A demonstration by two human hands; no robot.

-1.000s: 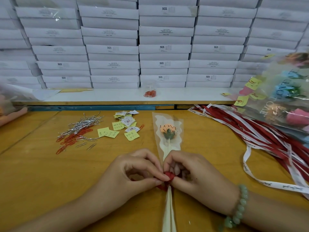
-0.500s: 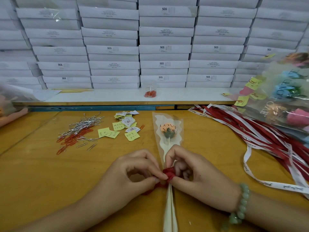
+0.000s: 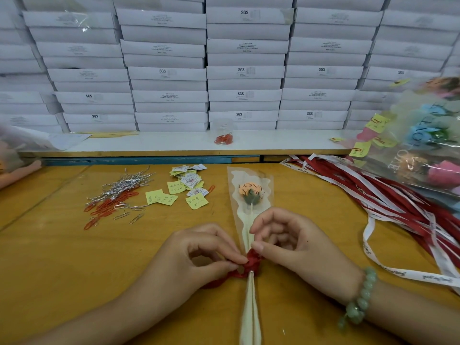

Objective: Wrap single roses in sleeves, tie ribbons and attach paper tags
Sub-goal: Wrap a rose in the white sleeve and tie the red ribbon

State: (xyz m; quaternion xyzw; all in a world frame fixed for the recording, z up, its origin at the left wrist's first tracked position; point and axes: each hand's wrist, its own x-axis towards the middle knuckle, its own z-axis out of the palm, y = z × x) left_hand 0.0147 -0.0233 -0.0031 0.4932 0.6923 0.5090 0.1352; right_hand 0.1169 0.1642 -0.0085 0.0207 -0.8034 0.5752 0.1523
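Left hand (image 3: 199, 255) and right hand (image 3: 286, 242) both pinch the red ribbon (image 3: 252, 263) at the sleeved rose's (image 3: 250, 195) neck near the bench's front edge, evidently cinching the knot.

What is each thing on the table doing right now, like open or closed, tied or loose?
rose: lying flat inside its sleeve.
sleeve: gathered at the stem by the ribbon.
red ribbon: bunched round the sleeve.
left hand: pinches the ribbon.
right hand: fingers curled, thumb on the ribbon.
paper clips: loose, scattered.
paper tags: loose pile, unattached.
jar: upright, holding red clips.
boxes: closed, stacked.
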